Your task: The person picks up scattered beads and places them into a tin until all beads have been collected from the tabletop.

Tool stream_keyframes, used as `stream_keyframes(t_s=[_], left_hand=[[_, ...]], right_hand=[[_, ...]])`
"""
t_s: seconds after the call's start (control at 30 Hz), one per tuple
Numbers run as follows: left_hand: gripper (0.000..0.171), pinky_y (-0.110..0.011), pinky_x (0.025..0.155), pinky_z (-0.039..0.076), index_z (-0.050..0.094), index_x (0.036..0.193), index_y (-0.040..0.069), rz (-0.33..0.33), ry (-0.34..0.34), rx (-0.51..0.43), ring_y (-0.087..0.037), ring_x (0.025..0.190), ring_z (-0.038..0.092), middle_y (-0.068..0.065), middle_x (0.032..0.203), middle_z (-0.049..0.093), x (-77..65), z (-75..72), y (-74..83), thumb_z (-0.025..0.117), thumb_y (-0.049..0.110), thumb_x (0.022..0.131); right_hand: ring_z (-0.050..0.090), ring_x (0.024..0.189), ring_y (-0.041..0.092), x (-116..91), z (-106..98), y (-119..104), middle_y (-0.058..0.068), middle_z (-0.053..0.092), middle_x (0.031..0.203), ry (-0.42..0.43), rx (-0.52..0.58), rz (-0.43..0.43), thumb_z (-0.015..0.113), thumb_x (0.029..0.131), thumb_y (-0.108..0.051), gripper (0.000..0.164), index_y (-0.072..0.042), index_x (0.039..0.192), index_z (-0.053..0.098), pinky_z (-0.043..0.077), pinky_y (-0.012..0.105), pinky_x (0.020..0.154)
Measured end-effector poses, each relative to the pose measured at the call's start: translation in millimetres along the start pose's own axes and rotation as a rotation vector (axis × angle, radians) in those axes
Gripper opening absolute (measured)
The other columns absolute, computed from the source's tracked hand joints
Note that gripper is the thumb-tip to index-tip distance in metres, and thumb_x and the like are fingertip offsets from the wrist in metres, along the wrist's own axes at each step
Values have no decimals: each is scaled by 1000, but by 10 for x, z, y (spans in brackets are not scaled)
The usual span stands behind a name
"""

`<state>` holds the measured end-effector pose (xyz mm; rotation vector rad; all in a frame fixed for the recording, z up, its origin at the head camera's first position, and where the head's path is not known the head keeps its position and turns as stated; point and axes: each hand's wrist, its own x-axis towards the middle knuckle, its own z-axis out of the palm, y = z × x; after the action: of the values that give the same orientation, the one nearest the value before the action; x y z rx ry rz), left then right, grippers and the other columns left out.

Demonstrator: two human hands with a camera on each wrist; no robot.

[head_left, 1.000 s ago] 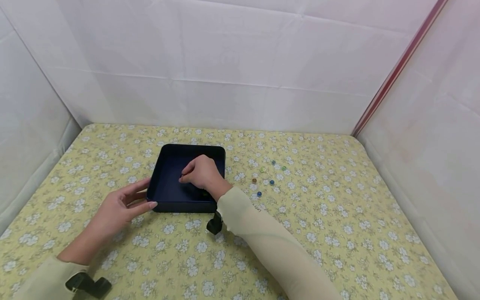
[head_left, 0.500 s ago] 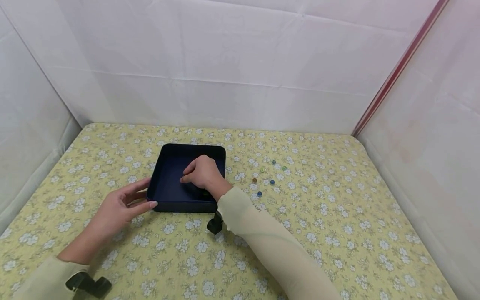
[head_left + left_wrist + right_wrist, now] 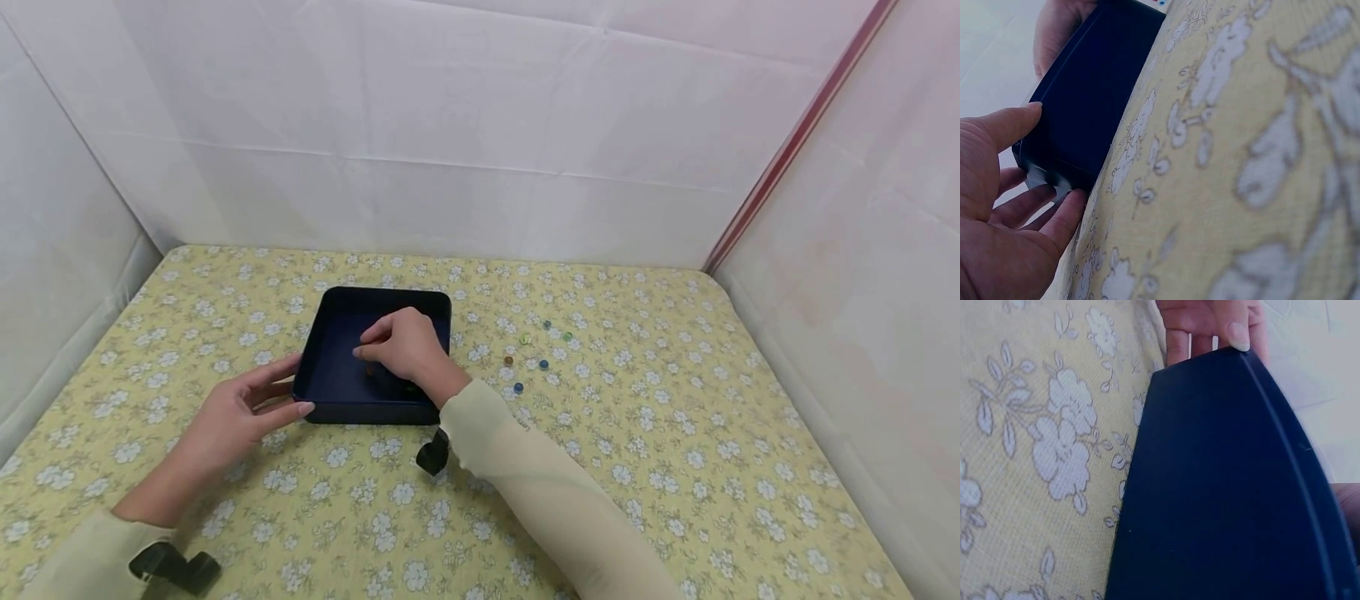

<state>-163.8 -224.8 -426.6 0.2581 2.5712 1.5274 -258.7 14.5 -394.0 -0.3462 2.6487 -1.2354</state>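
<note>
A dark navy square tray (image 3: 367,412) with low walls lies on the floral cloth. My left hand (image 3: 240,408) grips its near left corner, thumb on the front wall and fingers along the left wall; the left wrist view shows this thumb (image 3: 1019,119) up close. Inside the tray, my right hand (image 3: 408,343) has its thumb and index finger close together; what is between them is hidden. Just below those fingertips is a small orange-brown marble (image 3: 369,371) on the tray floor. A yellow-green marble (image 3: 410,388) shows partly under the right wrist.
Right of the tray, several small glass marbles lie scattered: two blue marbles (image 3: 518,388), an orange one, and paler green and teal ones. Yellow floral cloth (image 3: 675,467) covers the table. White sheet walls (image 3: 480,150) stand behind and at both sides.
My right hand has shifted slightly up and left inside the tray, and the orange-brown marble now shows below its fingertips. The left hand and the marbles outside have stayed put.
</note>
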Motion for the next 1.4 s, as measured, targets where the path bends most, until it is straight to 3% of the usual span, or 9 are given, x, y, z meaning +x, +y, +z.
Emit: stream_keyframes(t_s=[0.37, 0.8, 1.03, 1.23, 1.4], left_hand=[[74, -13, 84, 55, 35, 162, 20, 6, 11, 3, 22, 111, 49, -18, 162, 40, -6, -17, 9, 71, 35, 99], [74, -13, 85, 55, 36, 161, 22, 15, 15, -14, 19, 114, 50, -15, 163, 40, 26, 3, 35, 72, 35, 98], [75, -14, 85, 56, 36, 161, 20, 13, 11, -26, 20, 113, 50, -17, 162, 40, 13, -4, 18, 73, 34, 98], [75, -14, 85, 56, 36, 161, 22, 7, 9, -15, 20, 113, 51, -15, 163, 40, -9, -11, 7, 73, 35, 97], [75, -14, 85, 56, 36, 161, 21, 11, 8, -14, 21, 112, 50, -16, 162, 41, -20, -8, 4, 73, 35, 98]], right_hand=[[65, 81, 6, -114, -196, 5, -4, 75, 100, -8, 81, -101, 81, 91, -25, 15, -17, 105, 83, 56, 22, 70], [68, 90, 12, -222, -505, 248, 0, 72, 110, 24, 169, -217, 78, 93, -30, 27, -15, 115, 80, 58, 26, 77], [67, 90, 15, -262, -606, 478, 1, 72, 109, 118, 271, -230, 78, 94, -30, 27, -13, 115, 80, 59, 36, 77], [70, 97, 16, -330, -738, 650, 0, 73, 112, 184, 315, -240, 78, 93, -32, 23, -18, 112, 81, 60, 33, 83], [71, 98, 18, -380, -858, 807, 2, 73, 114, 242, 346, -238, 78, 93, -31, 27, -14, 114, 80, 61, 32, 84]])
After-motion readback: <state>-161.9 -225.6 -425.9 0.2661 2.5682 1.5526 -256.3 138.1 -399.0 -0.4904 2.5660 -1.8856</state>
